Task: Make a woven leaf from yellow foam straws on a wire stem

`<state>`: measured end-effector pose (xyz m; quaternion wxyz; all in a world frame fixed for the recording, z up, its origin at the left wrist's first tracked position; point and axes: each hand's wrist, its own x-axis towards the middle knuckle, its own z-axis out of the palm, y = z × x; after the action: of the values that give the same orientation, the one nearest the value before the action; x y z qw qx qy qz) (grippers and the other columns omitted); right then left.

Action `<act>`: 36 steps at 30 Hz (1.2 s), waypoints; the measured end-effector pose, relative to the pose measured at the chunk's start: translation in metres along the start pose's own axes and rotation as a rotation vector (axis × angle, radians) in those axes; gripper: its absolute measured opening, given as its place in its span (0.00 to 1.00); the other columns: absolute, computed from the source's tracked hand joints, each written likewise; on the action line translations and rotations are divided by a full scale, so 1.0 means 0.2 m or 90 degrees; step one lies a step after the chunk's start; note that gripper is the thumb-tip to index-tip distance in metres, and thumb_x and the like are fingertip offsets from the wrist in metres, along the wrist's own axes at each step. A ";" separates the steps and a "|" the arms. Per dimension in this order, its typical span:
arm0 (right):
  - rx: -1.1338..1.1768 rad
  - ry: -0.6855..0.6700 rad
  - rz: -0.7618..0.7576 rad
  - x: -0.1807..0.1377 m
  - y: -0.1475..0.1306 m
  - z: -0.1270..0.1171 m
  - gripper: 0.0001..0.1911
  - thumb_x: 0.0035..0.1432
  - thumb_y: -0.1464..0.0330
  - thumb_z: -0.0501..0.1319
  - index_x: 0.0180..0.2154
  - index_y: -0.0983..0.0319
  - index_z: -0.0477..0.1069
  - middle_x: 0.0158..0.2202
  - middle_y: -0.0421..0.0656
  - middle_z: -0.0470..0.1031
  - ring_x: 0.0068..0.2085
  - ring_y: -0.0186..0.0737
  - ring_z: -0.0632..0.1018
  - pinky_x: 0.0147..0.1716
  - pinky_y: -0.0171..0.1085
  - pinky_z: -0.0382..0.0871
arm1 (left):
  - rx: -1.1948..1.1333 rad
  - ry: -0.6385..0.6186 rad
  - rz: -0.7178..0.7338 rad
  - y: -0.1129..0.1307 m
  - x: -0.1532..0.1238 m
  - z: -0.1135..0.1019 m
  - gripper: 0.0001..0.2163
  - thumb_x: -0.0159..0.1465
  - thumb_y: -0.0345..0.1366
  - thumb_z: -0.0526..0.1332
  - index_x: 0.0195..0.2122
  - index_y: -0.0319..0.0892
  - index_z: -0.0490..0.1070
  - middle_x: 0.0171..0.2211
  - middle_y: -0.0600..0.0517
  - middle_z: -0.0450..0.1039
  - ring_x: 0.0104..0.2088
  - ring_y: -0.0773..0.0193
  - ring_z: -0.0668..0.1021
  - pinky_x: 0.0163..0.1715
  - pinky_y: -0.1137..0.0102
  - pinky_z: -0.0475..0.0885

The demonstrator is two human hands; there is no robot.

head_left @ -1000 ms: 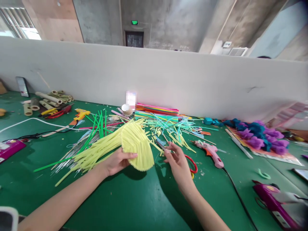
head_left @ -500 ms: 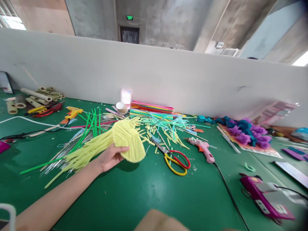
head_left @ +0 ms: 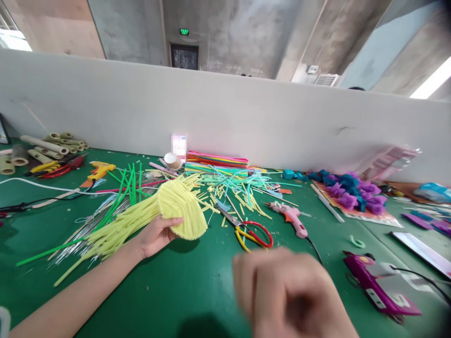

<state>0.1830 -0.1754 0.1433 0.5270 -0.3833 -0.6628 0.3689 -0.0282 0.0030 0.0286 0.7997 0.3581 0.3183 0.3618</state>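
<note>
My left hand (head_left: 155, 234) grips the near edge of a yellow pad of glued straw pieces (head_left: 181, 209), tilted up off the green table (head_left: 197, 281). Long yellow straws (head_left: 116, 230) trail from it to the left. My right hand (head_left: 289, 295) is raised close to the camera at the lower right, blurred by motion, fingers curled; I cannot make out anything in it. Scissors with red and yellow handles (head_left: 252, 233) lie on the table just beyond it, untouched.
A pink glue gun (head_left: 291, 218) with a black cord lies right of the scissors. Loose cut straws (head_left: 239, 190), green straws (head_left: 128, 188), a yellow glue gun (head_left: 98, 170), cardboard tubes (head_left: 52, 143), a purple-blue flower piece (head_left: 352, 192) and a magenta device (head_left: 380, 286) crowd the table. A grey partition (head_left: 246, 112) runs along the back.
My right hand let go of the scissors, dropped out of view, then came up blurred near the camera. The left hand keeps hold of the yellow pad. The view shifted right.
</note>
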 end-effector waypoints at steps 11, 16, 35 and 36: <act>-0.875 0.441 0.629 0.01 0.80 -0.85 0.44 0.53 0.43 0.57 0.53 0.77 0.67 0.52 0.72 0.68 0.54 0.75 0.68 0.48 0.59 0.65 | 0.009 -0.029 0.042 0.00 0.00 0.01 0.27 0.59 0.26 0.67 0.59 0.44 0.66 0.48 0.45 0.79 0.41 0.53 0.83 0.34 0.64 0.83; -0.834 0.414 0.659 -0.04 0.85 -0.86 0.38 0.54 0.50 0.59 0.51 0.78 0.68 0.49 0.71 0.71 0.53 0.74 0.71 0.46 0.57 0.67 | 0.032 -0.004 0.055 0.01 0.00 0.00 0.25 0.56 0.24 0.69 0.55 0.43 0.70 0.43 0.48 0.81 0.35 0.59 0.84 0.29 0.70 0.83; -0.485 0.520 0.251 0.14 0.72 -0.24 0.21 0.49 0.53 0.63 0.21 0.56 0.55 0.16 0.33 0.61 0.18 0.33 0.61 0.18 0.33 0.56 | -0.042 0.010 0.043 0.01 0.00 0.01 0.21 0.54 0.21 0.70 0.49 0.40 0.76 0.39 0.48 0.83 0.38 0.58 0.83 0.40 0.65 0.83; -0.488 0.512 0.252 0.14 0.72 -0.23 0.20 0.49 0.53 0.62 0.21 0.56 0.55 0.15 0.33 0.61 0.18 0.33 0.61 0.18 0.33 0.56 | -0.041 0.004 0.038 0.01 0.00 0.01 0.21 0.54 0.21 0.70 0.49 0.40 0.76 0.38 0.48 0.83 0.38 0.58 0.84 0.39 0.66 0.83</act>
<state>0.2404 -0.0833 0.0346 0.4817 -0.7727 -0.4130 0.0201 -0.0275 0.0028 0.0314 0.7988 0.3402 0.2982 0.3966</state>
